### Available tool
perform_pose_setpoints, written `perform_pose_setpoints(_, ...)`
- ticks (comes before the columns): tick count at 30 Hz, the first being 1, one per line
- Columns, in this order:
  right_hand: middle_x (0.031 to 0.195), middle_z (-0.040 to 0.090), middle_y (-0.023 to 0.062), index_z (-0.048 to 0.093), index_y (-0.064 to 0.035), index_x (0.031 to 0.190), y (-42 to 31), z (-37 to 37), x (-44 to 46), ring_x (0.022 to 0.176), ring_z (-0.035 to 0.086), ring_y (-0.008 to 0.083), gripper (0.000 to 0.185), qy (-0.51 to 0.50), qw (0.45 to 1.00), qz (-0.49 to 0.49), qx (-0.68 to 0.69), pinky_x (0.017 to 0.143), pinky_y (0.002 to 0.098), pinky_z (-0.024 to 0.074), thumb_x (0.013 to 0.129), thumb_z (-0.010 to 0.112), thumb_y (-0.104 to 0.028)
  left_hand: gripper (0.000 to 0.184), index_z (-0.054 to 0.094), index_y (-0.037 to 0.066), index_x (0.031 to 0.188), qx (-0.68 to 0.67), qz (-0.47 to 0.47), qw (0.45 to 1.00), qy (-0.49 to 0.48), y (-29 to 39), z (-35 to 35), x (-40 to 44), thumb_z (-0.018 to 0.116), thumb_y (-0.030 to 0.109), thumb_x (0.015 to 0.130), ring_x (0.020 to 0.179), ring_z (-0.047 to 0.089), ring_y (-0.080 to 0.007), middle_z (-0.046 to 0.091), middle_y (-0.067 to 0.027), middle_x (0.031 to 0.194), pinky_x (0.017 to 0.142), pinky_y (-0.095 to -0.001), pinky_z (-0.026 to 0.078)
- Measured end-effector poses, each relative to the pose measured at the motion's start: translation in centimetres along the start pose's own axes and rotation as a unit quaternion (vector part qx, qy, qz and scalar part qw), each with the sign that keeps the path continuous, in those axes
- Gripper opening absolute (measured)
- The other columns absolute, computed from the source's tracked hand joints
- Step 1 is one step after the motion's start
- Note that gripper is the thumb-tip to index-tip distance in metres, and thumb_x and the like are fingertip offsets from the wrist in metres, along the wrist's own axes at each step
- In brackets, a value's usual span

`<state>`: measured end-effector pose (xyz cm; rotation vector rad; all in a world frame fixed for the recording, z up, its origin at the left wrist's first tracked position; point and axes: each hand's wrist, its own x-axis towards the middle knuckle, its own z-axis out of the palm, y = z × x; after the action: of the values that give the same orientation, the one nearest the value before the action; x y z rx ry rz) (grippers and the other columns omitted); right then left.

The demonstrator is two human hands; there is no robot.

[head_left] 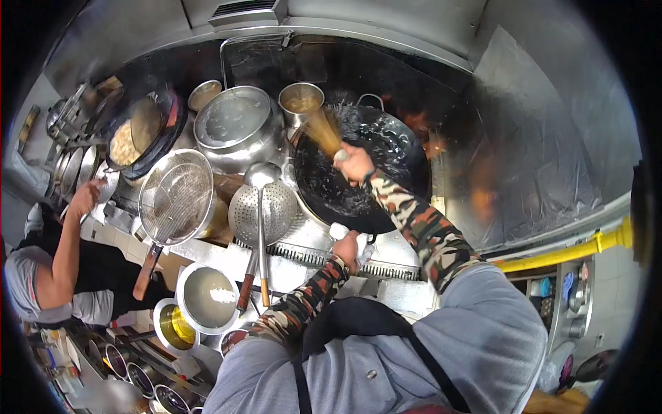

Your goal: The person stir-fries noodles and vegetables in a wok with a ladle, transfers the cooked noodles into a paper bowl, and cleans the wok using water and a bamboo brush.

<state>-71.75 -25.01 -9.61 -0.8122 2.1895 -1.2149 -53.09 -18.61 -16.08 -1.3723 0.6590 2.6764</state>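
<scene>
My right hand [354, 164] is wrapped round a bamboo wok brush [323, 131], whose bristles are smeared by motion over the wok's left rim. The large black wok [414, 172] sits on the burner with splashing, bubbling water inside. My left hand [349, 250] is closed on a folded white cloth [340, 232] by the wok's near edge, beside a small loop handle. How firmly the cloth bears on that handle is hidden.
Flames [433, 146] flare right of the wok. To its left stand a lidded steel pot [234, 119], a mesh strainer [176, 196], a perforated skimmer [263, 212] and a ladle [261, 174]. A white pot [207, 297] is near my left arm. A co-worker's hand [86, 198] reaches in at far left.
</scene>
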Motion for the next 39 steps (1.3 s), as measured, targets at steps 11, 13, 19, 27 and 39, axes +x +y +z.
perform_pose_setpoints(11, 0.084, 0.067, 0.0195, 0.066, -0.0105, 0.108, 3.1, -13.3, 0.3, 0.08, 0.066, 0.0341, 0.041, -0.005, 0.836, -0.008, -0.549, 0.071, 0.0438, 0.0527, 0.069, 0.065, -0.024, 0.019, 0.059, 0.007, 0.085, -0.046, -0.002, 0.996, -0.083, 0.3, -0.2, 0.2, 0.046, 0.022, 0.087, 0.059, 0.061, -0.0233, 0.06, -0.0071, 0.073, 0.049, -0.0377, 0.05)
perform_pose_setpoints(13, 0.082, 0.066, 0.0211, 0.063, -0.0088, 0.112, 2.6, -10.5, 2.1, 0.078, 0.065, 0.0353, 0.046, -0.035, 0.88, -0.108, -0.461, 0.07, 0.0455, 0.0524, 0.068, 0.064, -0.023, 0.019, 0.058, 0.008, 0.084, -0.03, -0.017, 0.995, -0.093, -0.2, -0.7, 1.0, 0.045, 0.022, 0.087, 0.057, 0.059, -0.0236, 0.06, -0.007, 0.071, 0.047, -0.0381, 0.049)
perform_pose_setpoints(19, 0.099, 0.067, 0.0181, 0.052, -0.0221, 0.132, 1.9, -10.9, -13.3, 0.091, 0.065, 0.035, 0.067, -0.229, 0.881, -0.114, -0.398, 0.08, 0.0424, 0.0521, 0.067, 0.066, -0.023, 0.023, 0.056, 0.008, 0.081, 0.017, 0.027, 0.996, -0.079, 0.0, -0.6, 1.1, 0.041, 0.023, 0.089, 0.053, 0.056, -0.0233, 0.058, -0.0074, 0.067, 0.046, -0.0376, 0.046)
perform_pose_setpoints(27, 0.081, 0.067, 0.0176, 0.066, -0.0101, 0.096, 5.2, -7.0, 0.4, 0.077, 0.066, 0.0331, 0.034, 0.034, 0.902, -0.07, -0.425, 0.069, 0.0428, 0.0528, 0.068, 0.064, -0.027, 0.023, 0.06, 0.008, 0.087, -0.002, 0.01, 0.994, -0.113, 0.0, -0.4, -0.3, 0.046, 0.026, 0.087, 0.058, 0.06, -0.0235, 0.061, -0.0063, 0.073, 0.048, -0.0395, 0.049)
perform_pose_setpoints(39, 0.083, 0.068, 0.0139, 0.066, -0.0123, 0.099, 2.4, -15.4, -4.2, 0.078, 0.068, 0.0307, 0.031, -0.066, 0.85, -0.005, -0.522, 0.069, 0.0407, 0.0545, 0.068, 0.065, -0.017, 0.025, 0.06, 0.007, 0.087, 0.01, -0.001, 0.989, -0.144, 0.0, -0.7, 0.5, 0.045, 0.026, 0.088, 0.058, 0.06, -0.0242, 0.062, -0.0073, 0.073, 0.048, -0.0394, 0.049)
